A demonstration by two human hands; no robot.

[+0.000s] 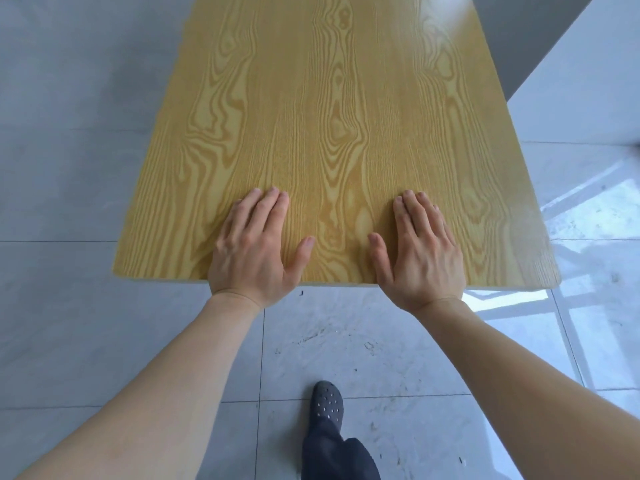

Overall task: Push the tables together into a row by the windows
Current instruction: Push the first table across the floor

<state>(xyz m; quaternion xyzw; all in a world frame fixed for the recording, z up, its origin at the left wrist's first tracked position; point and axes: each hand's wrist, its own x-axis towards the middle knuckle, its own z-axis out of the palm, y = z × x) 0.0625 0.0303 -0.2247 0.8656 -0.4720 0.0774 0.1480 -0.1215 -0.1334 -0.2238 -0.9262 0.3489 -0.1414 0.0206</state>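
Forearms enter from 7 and 5 o'clock, bare, converging on the near edge of the worktop (346, 116). Left hand (254, 244): my grip is fully open, palm down, flat on the wood-grain surface, with the fingers (273, 206) held together and pointing to 12 o'clock and the thumb spread toward 3 o'clock; the heel of the hand overhangs the near edge. Right hand (420, 251): the same open, flat grip, with the thumb spread toward 9 o'clock. Neither grip closes around anything; both touch only the top face. The hands lie side by side, apart, near the middle of the edge. The worktop extends from centre to 12 o'clock over the grey tiled floor (69, 202). A white wall corner (571, 91) stands at 2 o'clock, just beside its right edge. My dark perforated shoe (327, 401) is at 6 o'clock.
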